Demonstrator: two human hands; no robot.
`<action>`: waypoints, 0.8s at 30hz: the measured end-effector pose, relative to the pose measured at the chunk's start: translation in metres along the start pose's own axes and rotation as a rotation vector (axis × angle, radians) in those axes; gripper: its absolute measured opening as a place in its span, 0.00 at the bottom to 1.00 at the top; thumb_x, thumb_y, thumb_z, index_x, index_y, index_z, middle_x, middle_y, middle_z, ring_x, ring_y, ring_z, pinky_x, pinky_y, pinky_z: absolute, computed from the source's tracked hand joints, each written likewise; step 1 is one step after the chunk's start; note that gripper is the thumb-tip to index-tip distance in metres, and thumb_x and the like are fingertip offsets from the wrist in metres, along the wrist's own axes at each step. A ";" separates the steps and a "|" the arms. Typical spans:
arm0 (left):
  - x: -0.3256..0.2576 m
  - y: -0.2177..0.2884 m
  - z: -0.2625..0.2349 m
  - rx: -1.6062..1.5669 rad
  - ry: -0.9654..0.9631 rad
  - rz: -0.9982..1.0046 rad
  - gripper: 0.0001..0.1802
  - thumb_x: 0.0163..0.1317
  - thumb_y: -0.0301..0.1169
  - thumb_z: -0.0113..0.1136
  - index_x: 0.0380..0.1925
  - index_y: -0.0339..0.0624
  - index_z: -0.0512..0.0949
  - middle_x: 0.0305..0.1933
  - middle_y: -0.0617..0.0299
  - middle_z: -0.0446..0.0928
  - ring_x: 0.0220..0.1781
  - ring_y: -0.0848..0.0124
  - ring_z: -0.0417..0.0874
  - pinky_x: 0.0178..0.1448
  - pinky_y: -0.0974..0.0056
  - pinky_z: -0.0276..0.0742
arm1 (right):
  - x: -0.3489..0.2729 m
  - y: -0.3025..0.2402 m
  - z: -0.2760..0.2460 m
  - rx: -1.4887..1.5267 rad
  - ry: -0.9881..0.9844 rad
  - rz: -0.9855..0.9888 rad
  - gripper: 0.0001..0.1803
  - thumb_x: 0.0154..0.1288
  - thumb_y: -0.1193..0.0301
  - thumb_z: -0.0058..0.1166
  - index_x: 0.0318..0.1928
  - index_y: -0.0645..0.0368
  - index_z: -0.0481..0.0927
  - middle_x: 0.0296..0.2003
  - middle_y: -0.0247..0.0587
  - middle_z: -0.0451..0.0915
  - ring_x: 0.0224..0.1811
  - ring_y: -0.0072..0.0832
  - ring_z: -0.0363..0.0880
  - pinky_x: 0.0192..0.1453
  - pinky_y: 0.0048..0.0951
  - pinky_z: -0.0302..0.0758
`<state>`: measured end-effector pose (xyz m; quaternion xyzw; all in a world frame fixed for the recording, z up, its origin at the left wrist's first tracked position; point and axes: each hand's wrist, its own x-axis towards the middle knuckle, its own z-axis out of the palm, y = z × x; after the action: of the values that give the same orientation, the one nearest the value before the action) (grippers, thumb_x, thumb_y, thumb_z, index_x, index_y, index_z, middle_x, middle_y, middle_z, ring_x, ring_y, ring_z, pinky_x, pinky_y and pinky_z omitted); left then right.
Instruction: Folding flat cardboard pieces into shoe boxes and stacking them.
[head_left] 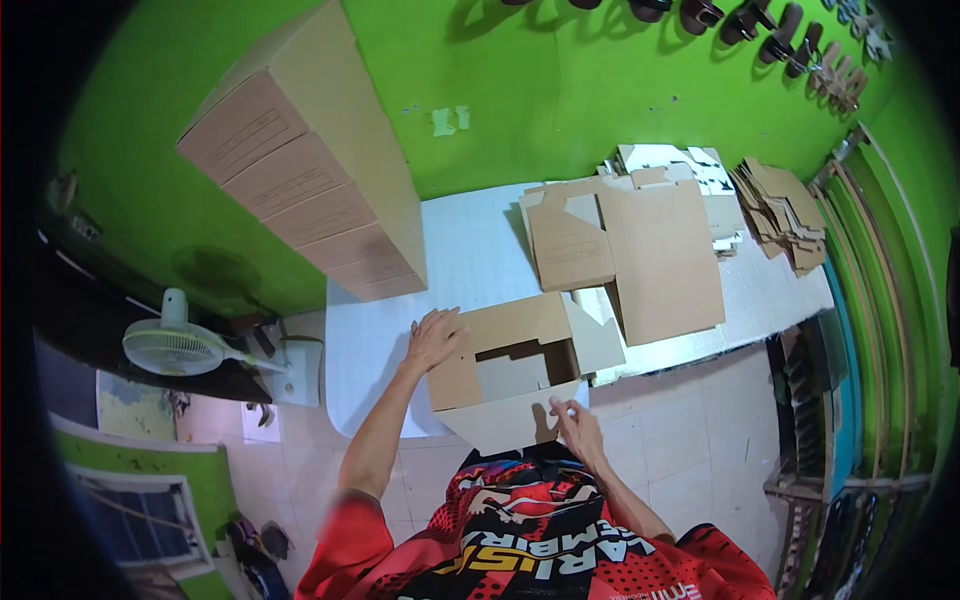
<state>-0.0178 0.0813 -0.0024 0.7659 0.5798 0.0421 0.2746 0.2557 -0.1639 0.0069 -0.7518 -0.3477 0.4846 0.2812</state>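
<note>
You work with both bare hands at an open cardboard box (455, 382), which sits on the white table (372, 355) close to its near edge and directly before your body. Your left hand (436, 342) lies over the box's far left corner, fingers loosely spread rather than closed; its thumb is hard to make out, so a hold on the cardboard cannot be confirmed. Your right hand (579, 432) is at the right end of the front flap (500, 422), fingers curled and thumb near the forefinger; whether the flap is pinched there, merely touched or just beside the fingertips, you cannot tell from this angle. Shadow hides part of the box's interior, and the flap's lower edge runs close to your red and black shirt (530, 530). The upper edge of the frame crops the tall stack of closed boxes (290, 150) and some of the sandals (750, 25) on the green wall.

The box's opening faces up. Its long axis appears to run left to right, the right end angled slightly away from you; the front flap points toward you, the right flap (600, 345) outward toward the flat cardboard sheets (665, 265).
</note>
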 end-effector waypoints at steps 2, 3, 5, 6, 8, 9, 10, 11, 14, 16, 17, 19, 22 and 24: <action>0.005 -0.002 -0.007 -0.012 -0.049 0.004 0.38 0.71 0.63 0.55 0.73 0.53 0.74 0.78 0.53 0.69 0.83 0.54 0.63 0.82 0.37 0.56 | -0.007 0.004 0.011 0.296 -0.250 0.186 0.41 0.75 0.35 0.50 0.67 0.58 0.72 0.45 0.47 0.84 0.38 0.36 0.87 0.43 0.39 0.83; 0.005 -0.003 -0.008 -0.028 -0.082 -0.015 0.39 0.70 0.65 0.54 0.72 0.54 0.74 0.76 0.53 0.72 0.81 0.54 0.65 0.81 0.41 0.61 | -0.008 0.004 0.020 0.444 -0.326 0.230 0.45 0.75 0.34 0.49 0.73 0.59 0.65 0.56 0.51 0.82 0.46 0.41 0.88 0.48 0.43 0.85; -0.005 -0.007 -0.005 -0.026 -0.038 -0.039 0.39 0.70 0.64 0.55 0.72 0.53 0.75 0.73 0.52 0.75 0.78 0.53 0.69 0.79 0.43 0.64 | 0.002 -0.001 0.031 0.471 -0.385 0.219 0.54 0.73 0.33 0.51 0.80 0.60 0.53 0.73 0.55 0.66 0.59 0.50 0.84 0.56 0.52 0.83; -0.014 -0.010 -0.004 -0.027 0.011 -0.066 0.38 0.70 0.64 0.55 0.71 0.52 0.75 0.69 0.52 0.79 0.75 0.51 0.73 0.77 0.45 0.67 | 0.007 -0.005 0.038 0.454 -0.333 0.209 0.56 0.72 0.33 0.53 0.82 0.59 0.48 0.76 0.56 0.61 0.64 0.52 0.80 0.59 0.55 0.82; -0.039 -0.022 -0.002 -0.060 0.032 -0.116 0.38 0.70 0.64 0.55 0.71 0.51 0.75 0.67 0.50 0.80 0.72 0.50 0.76 0.75 0.45 0.69 | 0.008 -0.030 0.042 0.426 -0.227 0.188 0.62 0.68 0.31 0.54 0.83 0.64 0.47 0.76 0.66 0.60 0.77 0.56 0.63 0.71 0.55 0.74; -0.054 -0.028 -0.001 -0.094 0.050 -0.158 0.38 0.71 0.64 0.54 0.70 0.50 0.76 0.64 0.49 0.82 0.69 0.48 0.79 0.73 0.45 0.72 | 0.018 -0.024 0.048 0.417 -0.242 0.187 0.62 0.68 0.31 0.54 0.83 0.64 0.47 0.76 0.66 0.60 0.77 0.56 0.63 0.71 0.55 0.74; -0.065 -0.022 -0.004 -0.093 0.052 -0.156 0.38 0.71 0.64 0.54 0.70 0.50 0.76 0.64 0.49 0.82 0.69 0.48 0.79 0.73 0.45 0.72 | 0.036 -0.014 0.050 0.280 -0.160 0.064 0.64 0.66 0.30 0.55 0.83 0.67 0.47 0.77 0.68 0.58 0.79 0.56 0.61 0.75 0.52 0.69; -0.083 -0.023 -0.003 -0.094 -0.022 -0.201 0.39 0.70 0.65 0.54 0.69 0.49 0.76 0.61 0.47 0.84 0.66 0.47 0.81 0.70 0.45 0.74 | 0.042 -0.016 0.054 0.135 -0.093 -0.059 0.65 0.65 0.30 0.56 0.82 0.69 0.48 0.78 0.69 0.56 0.81 0.56 0.58 0.79 0.49 0.65; -0.143 -0.030 0.015 -0.109 -0.059 -0.305 0.41 0.70 0.66 0.54 0.68 0.46 0.76 0.57 0.45 0.86 0.61 0.46 0.85 0.66 0.46 0.78 | 0.052 -0.034 0.056 -0.107 -0.071 -0.183 0.65 0.64 0.30 0.57 0.80 0.73 0.52 0.78 0.70 0.57 0.82 0.55 0.57 0.84 0.43 0.57; -0.169 -0.029 0.027 -0.124 -0.029 -0.356 0.42 0.69 0.67 0.54 0.67 0.43 0.77 0.55 0.43 0.87 0.59 0.46 0.86 0.64 0.47 0.80 | 0.057 -0.059 0.049 -0.270 -0.129 -0.256 0.63 0.65 0.31 0.57 0.79 0.73 0.55 0.78 0.68 0.59 0.81 0.56 0.59 0.83 0.45 0.59; -0.177 -0.016 0.027 -0.198 -0.128 -0.400 0.44 0.68 0.69 0.54 0.66 0.42 0.77 0.55 0.43 0.87 0.60 0.46 0.86 0.65 0.49 0.79 | 0.067 -0.065 0.045 -0.279 -0.138 -0.258 0.63 0.65 0.31 0.57 0.79 0.73 0.55 0.78 0.68 0.59 0.81 0.56 0.59 0.83 0.45 0.59; -0.192 0.013 0.025 -0.280 -0.222 -0.452 0.46 0.67 0.70 0.54 0.66 0.40 0.78 0.55 0.43 0.87 0.61 0.46 0.86 0.66 0.50 0.79 | 0.085 -0.076 0.039 -0.517 -0.213 -0.282 0.61 0.65 0.30 0.53 0.80 0.69 0.56 0.79 0.64 0.59 0.80 0.58 0.61 0.77 0.53 0.68; -0.208 0.024 0.064 -0.687 -0.299 -0.340 0.44 0.69 0.64 0.59 0.65 0.33 0.78 0.58 0.42 0.85 0.61 0.56 0.85 0.66 0.57 0.78 | 0.098 -0.105 0.050 -0.619 -0.291 -0.417 0.54 0.64 0.32 0.57 0.77 0.58 0.67 0.79 0.58 0.61 0.80 0.55 0.61 0.80 0.50 0.65; -0.205 0.035 0.103 -0.971 -0.326 -0.337 0.40 0.74 0.60 0.58 0.64 0.31 0.78 0.61 0.50 0.83 0.64 0.66 0.78 0.70 0.62 0.71 | 0.103 -0.124 0.060 -0.781 -0.354 -0.526 0.47 0.64 0.32 0.57 0.73 0.50 0.76 0.80 0.49 0.62 0.81 0.52 0.60 0.81 0.53 0.64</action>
<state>-0.0141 -0.1505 -0.0209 0.4439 0.5582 0.1415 0.6865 0.1990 -0.0025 0.0241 -0.5941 -0.7232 0.3510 0.0284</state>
